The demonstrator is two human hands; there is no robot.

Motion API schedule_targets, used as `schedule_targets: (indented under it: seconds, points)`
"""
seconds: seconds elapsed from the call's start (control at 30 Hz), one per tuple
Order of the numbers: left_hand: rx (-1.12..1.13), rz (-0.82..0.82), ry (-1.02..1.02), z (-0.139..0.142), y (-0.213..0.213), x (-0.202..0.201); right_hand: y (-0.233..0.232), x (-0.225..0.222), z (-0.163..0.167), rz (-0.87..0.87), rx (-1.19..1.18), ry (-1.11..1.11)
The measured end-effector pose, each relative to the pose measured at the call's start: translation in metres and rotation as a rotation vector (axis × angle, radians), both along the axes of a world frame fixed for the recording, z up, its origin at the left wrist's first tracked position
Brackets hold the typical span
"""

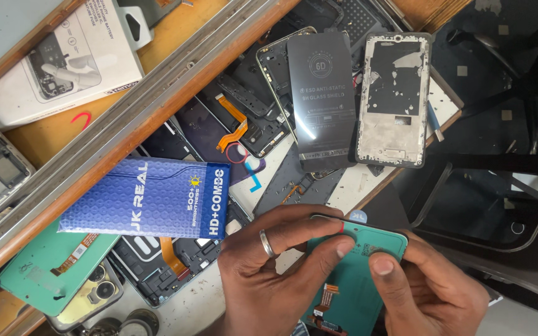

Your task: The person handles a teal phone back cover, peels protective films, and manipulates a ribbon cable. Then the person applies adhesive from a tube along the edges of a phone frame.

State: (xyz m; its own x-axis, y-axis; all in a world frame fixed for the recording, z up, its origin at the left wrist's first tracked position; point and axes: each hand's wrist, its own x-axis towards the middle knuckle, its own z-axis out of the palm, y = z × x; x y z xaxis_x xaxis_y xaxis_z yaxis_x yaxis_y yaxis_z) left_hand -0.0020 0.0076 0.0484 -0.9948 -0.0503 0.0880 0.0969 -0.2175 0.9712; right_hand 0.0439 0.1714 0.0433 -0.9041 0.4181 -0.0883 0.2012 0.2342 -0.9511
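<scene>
Both my hands hold a teal phone display panel (356,280) with an orange flex cable at its lower end, low in the middle of the view. My left hand (269,261), wearing a silver ring, grips its left edge with the thumb pressed on the panel's back. My right hand (428,289) holds the right edge, thumb on the upper part. The panel hovers over an open drawer (157,106) full of phone parts.
A blue flat box (147,198) lies on the drawer's rail. In the drawer are a black screen protector sleeve (322,99), a grey phone frame (393,99), several dark frames and a green back cover (45,264). A white box (63,59) rests top left. A black chair base (505,74) stands at right.
</scene>
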Motion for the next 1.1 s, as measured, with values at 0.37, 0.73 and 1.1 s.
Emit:
schedule_targets:
  seconds: [0.37, 0.73, 1.1]
  points:
    - [0.011, -0.016, -0.015, -0.003, 0.004, -0.005, 0.004, -0.006, 0.001, -0.001, 0.006, -0.041]
    - [0.114, -0.109, -0.004, -0.003, 0.005, -0.003, -0.003, -0.007, 0.002, 0.013, 0.043, -0.048]
    - [-0.026, -0.047, -0.011, 0.002, 0.002, -0.004, 0.001, -0.013, -0.006, 0.029, -0.218, 0.005]
